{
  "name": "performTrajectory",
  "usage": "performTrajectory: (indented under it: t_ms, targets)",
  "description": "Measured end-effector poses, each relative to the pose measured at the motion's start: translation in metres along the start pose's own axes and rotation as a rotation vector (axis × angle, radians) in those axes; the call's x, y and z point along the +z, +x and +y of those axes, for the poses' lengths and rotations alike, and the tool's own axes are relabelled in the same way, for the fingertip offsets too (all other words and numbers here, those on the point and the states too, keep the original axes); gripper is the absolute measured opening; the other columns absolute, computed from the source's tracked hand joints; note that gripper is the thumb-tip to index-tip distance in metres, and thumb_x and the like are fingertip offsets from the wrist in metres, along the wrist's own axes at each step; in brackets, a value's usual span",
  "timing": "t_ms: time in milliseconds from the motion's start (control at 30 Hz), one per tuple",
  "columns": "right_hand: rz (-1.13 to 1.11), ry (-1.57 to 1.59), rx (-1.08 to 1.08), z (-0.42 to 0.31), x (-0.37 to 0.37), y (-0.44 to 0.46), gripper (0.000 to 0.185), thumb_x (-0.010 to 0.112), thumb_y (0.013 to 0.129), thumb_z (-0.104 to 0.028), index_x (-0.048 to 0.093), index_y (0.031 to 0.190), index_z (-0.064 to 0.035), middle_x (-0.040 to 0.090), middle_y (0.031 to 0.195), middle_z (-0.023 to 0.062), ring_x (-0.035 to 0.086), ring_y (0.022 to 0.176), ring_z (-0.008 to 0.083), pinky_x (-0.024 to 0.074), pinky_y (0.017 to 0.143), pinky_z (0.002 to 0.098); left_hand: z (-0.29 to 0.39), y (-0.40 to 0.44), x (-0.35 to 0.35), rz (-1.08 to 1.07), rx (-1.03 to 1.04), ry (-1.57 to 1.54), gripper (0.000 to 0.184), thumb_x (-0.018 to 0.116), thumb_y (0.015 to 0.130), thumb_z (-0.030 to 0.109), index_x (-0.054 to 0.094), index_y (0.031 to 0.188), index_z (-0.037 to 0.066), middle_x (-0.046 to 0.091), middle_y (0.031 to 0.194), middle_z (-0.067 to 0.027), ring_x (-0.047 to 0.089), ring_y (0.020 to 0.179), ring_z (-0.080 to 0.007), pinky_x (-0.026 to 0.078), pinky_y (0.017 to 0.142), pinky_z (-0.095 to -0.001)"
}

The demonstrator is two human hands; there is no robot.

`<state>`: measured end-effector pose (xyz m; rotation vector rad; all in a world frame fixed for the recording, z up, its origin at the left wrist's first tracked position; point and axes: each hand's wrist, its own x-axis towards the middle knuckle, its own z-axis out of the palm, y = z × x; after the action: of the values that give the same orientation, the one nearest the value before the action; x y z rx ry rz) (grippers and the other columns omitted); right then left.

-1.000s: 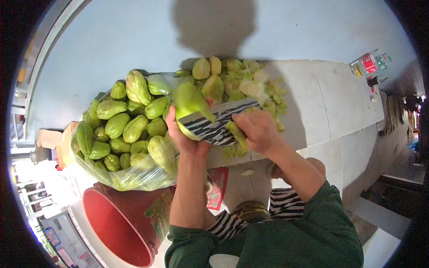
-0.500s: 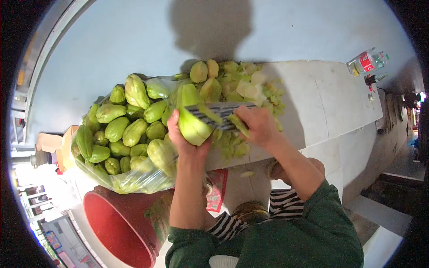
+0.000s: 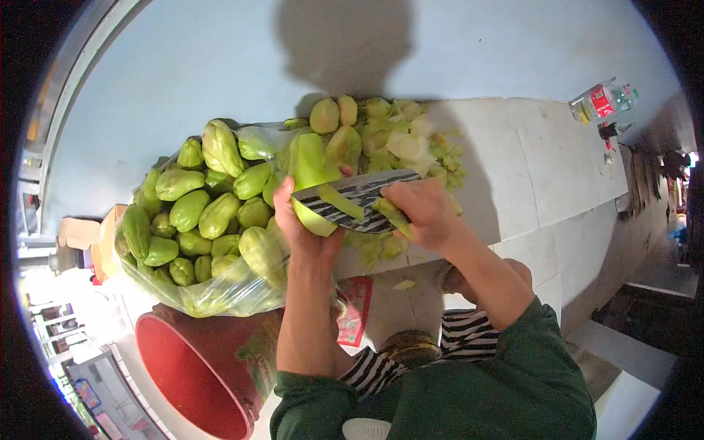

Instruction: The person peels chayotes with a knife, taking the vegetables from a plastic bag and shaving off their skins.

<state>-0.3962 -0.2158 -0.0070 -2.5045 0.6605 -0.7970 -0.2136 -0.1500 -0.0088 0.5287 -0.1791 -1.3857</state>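
Note:
My left hand (image 3: 301, 233) is closed around a pale green, partly peeled chayote (image 3: 309, 158), thumb along its left side. Gripped in my right hand (image 3: 427, 209) is a broad-bladed knife (image 3: 378, 189), its blade lying across the chayote and hiding its middle. Dark and light stripes show on the blade's face, looking like a reflection. A strip of green peel (image 3: 341, 202) clings to the blade, and another green piece (image 3: 393, 218) sits by my right fingers. The knife's handle is hidden in my grip.
Left of my hands, a clear plastic bag (image 3: 213, 299) holds many unpeeled chayotes (image 3: 189, 210). Peelings (image 3: 411, 147) pile up behind the knife, beside several brownish-green chayotes (image 3: 324, 116). A red bucket (image 3: 192, 370) lies tipped below the bag. A plastic bottle (image 3: 603, 103) is far right.
The knife has shifted slightly, its broad face now turned more towards me and covering more of the chayote's lower part. Both hands keep their hold.

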Motion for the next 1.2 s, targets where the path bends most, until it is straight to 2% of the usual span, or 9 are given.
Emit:
performTrajectory:
  t_ms: [67, 133, 300, 367, 433, 667, 867, 1033, 1200]
  targets:
    - [0.032, 0.015, -0.036, 0.0, 0.001, 0.002, 0.036, 0.074, 0.063, -0.013, 0.051, 0.09, -0.0066, 0.057, 0.072, 0.0138, 0.059, 0.066, 0.0362, 0.0443, 0.054, 0.0416, -0.001, -0.001, 0.002, -0.013, -0.004, 0.002, 0.056, 0.052, 0.082, 0.044, 0.052, 0.121, 0.005, 0.062, 0.106, -0.0145, 0.061, 0.095, -0.0306, 0.05, 0.084, -0.0476]
    - [0.024, -0.053, 0.206, 0.006, 0.006, 0.008, 0.036, 0.075, 0.062, -0.012, 0.051, 0.089, -0.0066, 0.057, 0.072, 0.0143, 0.059, 0.066, 0.0359, 0.0444, 0.054, 0.0416, -0.005, -0.004, 0.004, 0.088, 0.025, -0.006, 0.056, 0.052, 0.082, 0.044, 0.052, 0.121, 0.005, 0.061, 0.106, -0.0148, 0.061, 0.095, -0.0305, 0.05, 0.084, -0.0474]
    - [-0.036, -0.031, 0.128, 0.004, 0.007, -0.002, 0.033, 0.073, 0.066, -0.013, 0.049, 0.088, -0.0081, 0.058, 0.073, 0.0143, 0.059, 0.067, 0.0365, 0.0453, 0.056, 0.0422, -0.002, 0.001, 0.007, 0.254, 0.075, -0.036, 0.05, 0.053, 0.082, 0.041, 0.055, 0.117, 0.005, 0.063, 0.101, -0.0124, 0.063, 0.088, -0.0293, 0.053, 0.079, -0.0433]
    - [0.001, 0.03, 0.02, 0.001, 0.01, 0.0, 0.031, 0.072, 0.068, -0.014, 0.048, 0.087, -0.0088, 0.058, 0.072, 0.0144, 0.06, 0.068, 0.0366, 0.0455, 0.056, 0.0425, 0.001, -0.002, 0.012, 0.141, 0.065, 0.004, 0.047, 0.053, 0.082, 0.04, 0.056, 0.114, 0.005, 0.064, 0.099, -0.0111, 0.064, 0.086, -0.0272, 0.054, 0.077, -0.0409]
    - [-0.063, -0.085, 0.407, 0.003, 0.015, 0.006, 0.031, 0.071, 0.069, -0.014, 0.049, 0.09, -0.0094, 0.059, 0.072, 0.0141, 0.06, 0.068, 0.0371, 0.046, 0.057, 0.043, -0.004, -0.006, -0.005, 0.101, 0.031, -0.028, 0.047, 0.053, 0.082, 0.04, 0.056, 0.114, 0.005, 0.064, 0.1, -0.0111, 0.064, 0.087, -0.0266, 0.054, 0.076, -0.0411]
    - [0.079, -0.076, 0.185, 0.006, 0.015, 0.006, 0.034, 0.071, 0.069, -0.012, 0.047, 0.093, -0.0077, 0.059, 0.073, 0.0179, 0.06, 0.07, 0.0387, 0.0462, 0.058, 0.0451, -0.004, -0.008, -0.002, 0.093, -0.005, -0.003, 0.056, 0.052, 0.082, 0.051, 0.054, 0.119, 0.008, 0.063, 0.102, -0.0116, 0.062, 0.089, -0.0297, 0.053, 0.076, -0.0484]
    - [-0.087, -0.202, 0.48, 0.017, 0.019, 0.01, 0.027, 0.063, 0.076, -0.016, 0.046, 0.095, -0.0078, 0.064, 0.076, 0.0179, 0.063, 0.072, 0.0406, 0.0493, 0.06, 0.0505, -0.004, -0.005, -0.005, -0.182, -0.134, -0.037, 0.062, 0.05, 0.084, 0.05, 0.048, 0.127, 0.004, 0.058, 0.111, -0.0178, 0.059, 0.098, -0.0333, 0.049, 0.085, -0.0449]
    - [0.05, -0.008, 0.525, 0.014, 0.014, 0.007, 0.03, 0.065, 0.075, -0.018, 0.05, 0.099, -0.0088, 0.063, 0.077, 0.0202, 0.062, 0.074, 0.0422, 0.0477, 0.062, 0.0542, 0.003, -0.007, 0.004, 0.089, 0.068, -0.132, 0.054, 0.046, 0.087, 0.044, 0.051, 0.123, 0.003, 0.06, 0.112, -0.0165, 0.061, 0.095, -0.0306, 0.052, 0.081, -0.0437]
    - [0.068, -0.064, 0.131, 0.014, 0.015, -0.003, 0.028, 0.066, 0.074, -0.015, 0.054, 0.097, -0.007, 0.061, 0.075, 0.0156, 0.061, 0.069, 0.0368, 0.0474, 0.058, 0.0449, 0.008, 0.004, 0.008, 0.251, 0.172, -0.092, 0.054, 0.044, 0.089, 0.046, 0.053, 0.119, 0.003, 0.062, 0.107, -0.0158, 0.061, 0.092, -0.0304, 0.052, 0.08, -0.0443]
